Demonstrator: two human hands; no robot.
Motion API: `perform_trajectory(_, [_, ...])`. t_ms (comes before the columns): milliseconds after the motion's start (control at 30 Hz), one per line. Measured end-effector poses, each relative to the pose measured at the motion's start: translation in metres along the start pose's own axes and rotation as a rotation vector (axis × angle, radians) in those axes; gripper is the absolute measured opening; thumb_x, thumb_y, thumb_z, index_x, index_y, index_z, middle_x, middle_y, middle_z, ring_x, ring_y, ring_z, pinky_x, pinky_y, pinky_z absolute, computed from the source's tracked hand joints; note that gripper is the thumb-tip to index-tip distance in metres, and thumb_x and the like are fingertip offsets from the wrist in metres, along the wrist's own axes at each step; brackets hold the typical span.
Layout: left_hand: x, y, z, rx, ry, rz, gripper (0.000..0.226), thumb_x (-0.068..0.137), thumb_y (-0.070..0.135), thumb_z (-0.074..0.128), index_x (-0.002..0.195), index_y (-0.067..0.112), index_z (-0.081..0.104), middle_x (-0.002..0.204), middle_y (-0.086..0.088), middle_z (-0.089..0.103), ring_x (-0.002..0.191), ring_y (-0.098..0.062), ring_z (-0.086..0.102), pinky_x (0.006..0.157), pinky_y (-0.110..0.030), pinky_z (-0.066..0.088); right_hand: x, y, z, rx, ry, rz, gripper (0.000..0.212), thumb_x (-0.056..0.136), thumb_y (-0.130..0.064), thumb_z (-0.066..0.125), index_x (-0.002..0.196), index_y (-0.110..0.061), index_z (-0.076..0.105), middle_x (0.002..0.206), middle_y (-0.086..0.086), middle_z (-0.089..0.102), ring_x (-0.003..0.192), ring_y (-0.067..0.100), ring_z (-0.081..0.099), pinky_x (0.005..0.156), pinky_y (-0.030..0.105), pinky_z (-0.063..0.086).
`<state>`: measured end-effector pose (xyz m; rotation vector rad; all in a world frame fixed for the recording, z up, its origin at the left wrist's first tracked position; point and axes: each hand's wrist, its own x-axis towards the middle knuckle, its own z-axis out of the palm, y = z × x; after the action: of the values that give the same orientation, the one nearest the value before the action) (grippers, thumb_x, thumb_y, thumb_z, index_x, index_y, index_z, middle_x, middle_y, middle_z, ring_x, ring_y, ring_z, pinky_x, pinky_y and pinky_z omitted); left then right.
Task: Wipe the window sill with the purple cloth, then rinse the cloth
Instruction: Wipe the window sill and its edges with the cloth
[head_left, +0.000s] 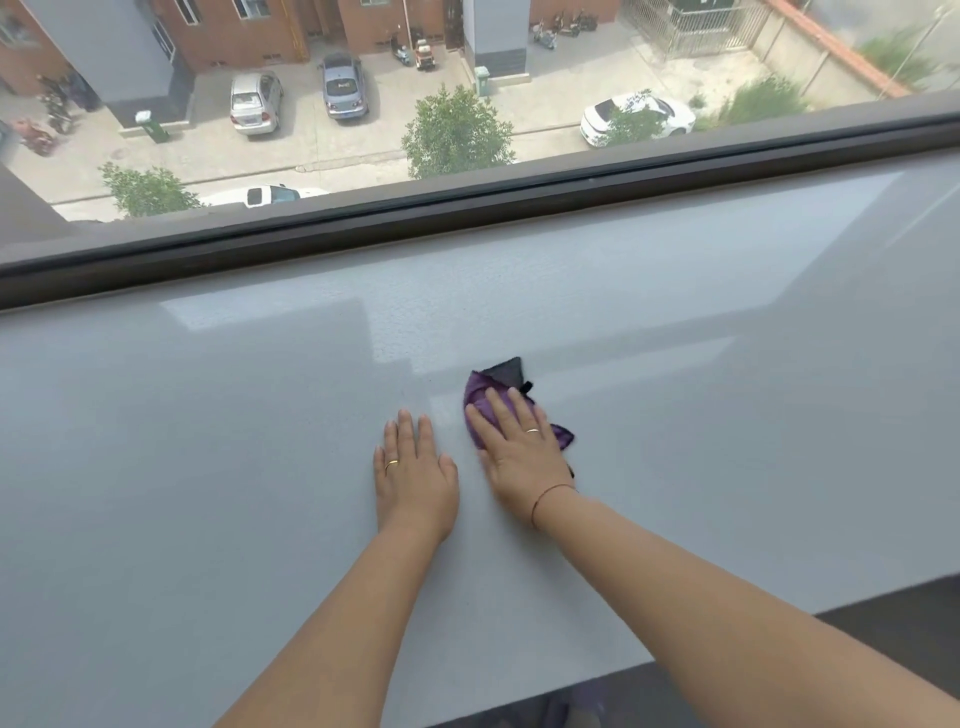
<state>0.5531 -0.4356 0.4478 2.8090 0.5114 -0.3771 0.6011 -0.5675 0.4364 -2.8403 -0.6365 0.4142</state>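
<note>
Pressing purple cloth (485, 410), right hand (522, 447), sill (208, 467)

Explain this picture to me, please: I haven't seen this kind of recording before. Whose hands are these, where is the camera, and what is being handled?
No machine here: a person wears one camera on the head, looking forward and down. Both bare arms reach over a wide grey window sill. The right hand lies flat on a crumpled purple cloth, pressing it to the sill. The left hand rests flat, palm down, beside it, holding nothing. Beyond the dark window frame, a yard with parked cars lies below.
</note>
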Motion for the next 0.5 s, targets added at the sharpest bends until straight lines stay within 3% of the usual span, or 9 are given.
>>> perform_trajectory(100, [0.0, 0.0, 0.004, 0.003, 0.024, -0.009, 0.058, 0.1, 0.031, 0.024, 0.151, 0.016, 0.002, 0.16, -0.005, -0.01, 0.147, -0.021, -0.008, 0.118, -0.037, -0.002, -0.011, 0.019, -0.003, -0.01, -0.047, -0.182, 0.052, 0.1, -0.037, 0.026, 0.15, -0.036, 0.009, 0.16, -0.008, -0.004, 0.147, 0.016, -0.011, 0.118, 0.037, -0.011])
perform_trajectory(167, [-0.001, -0.001, 0.007, 0.0, 0.033, -0.006, 0.058, 0.1, 0.031, 0.023, 0.151, 0.015, 0.001, 0.16, -0.005, -0.01, 0.147, -0.021, -0.009, 0.118, -0.037, -0.003, -0.013, 0.049, -0.01, -0.018, 0.002, -0.053, 0.052, 0.101, -0.037, 0.025, 0.15, -0.034, 0.009, 0.16, -0.007, -0.004, 0.147, 0.015, -0.01, 0.118, 0.036, -0.009])
perform_trajectory(267, [-0.005, -0.001, 0.008, 0.013, 0.018, -0.001, 0.058, 0.1, 0.031, 0.021, 0.151, 0.016, -0.001, 0.159, -0.005, -0.012, 0.147, -0.021, -0.011, 0.118, -0.037, -0.004, -0.018, 0.084, -0.021, -0.012, 0.066, 0.307, 0.052, 0.101, -0.036, 0.023, 0.151, -0.031, 0.006, 0.16, -0.003, -0.006, 0.147, 0.019, -0.01, 0.118, 0.038, -0.007])
perform_trajectory(367, [-0.005, -0.002, 0.008, 0.025, 0.012, -0.006, 0.058, 0.1, 0.03, 0.021, 0.151, 0.016, -0.001, 0.159, -0.005, -0.012, 0.147, -0.021, -0.011, 0.118, -0.038, -0.004, -0.018, 0.06, -0.018, 0.025, 0.076, 0.439, 0.054, 0.101, -0.036, 0.022, 0.151, -0.03, 0.002, 0.16, -0.002, -0.009, 0.146, 0.023, -0.013, 0.118, 0.042, -0.008])
perform_trajectory(433, [-0.005, -0.001, 0.006, 0.014, 0.012, -0.011, 0.057, 0.1, 0.028, 0.023, 0.151, 0.016, 0.001, 0.16, -0.005, -0.01, 0.147, -0.021, -0.009, 0.118, -0.038, -0.003, -0.021, 0.027, -0.006, 0.048, 0.06, 0.316, 0.055, 0.1, -0.037, 0.023, 0.151, -0.03, 0.001, 0.16, -0.002, -0.011, 0.146, 0.024, -0.015, 0.116, 0.043, -0.01])
perform_trajectory(500, [-0.006, 0.001, 0.003, -0.002, 0.006, -0.015, 0.056, 0.1, 0.027, 0.024, 0.151, 0.017, 0.005, 0.16, -0.005, -0.006, 0.147, -0.021, -0.005, 0.119, -0.038, 0.0, -0.036, -0.004, 0.009, 0.054, 0.033, 0.081, 0.055, 0.1, -0.037, 0.025, 0.151, -0.029, 0.005, 0.16, -0.002, -0.009, 0.146, 0.024, -0.016, 0.116, 0.042, -0.013])
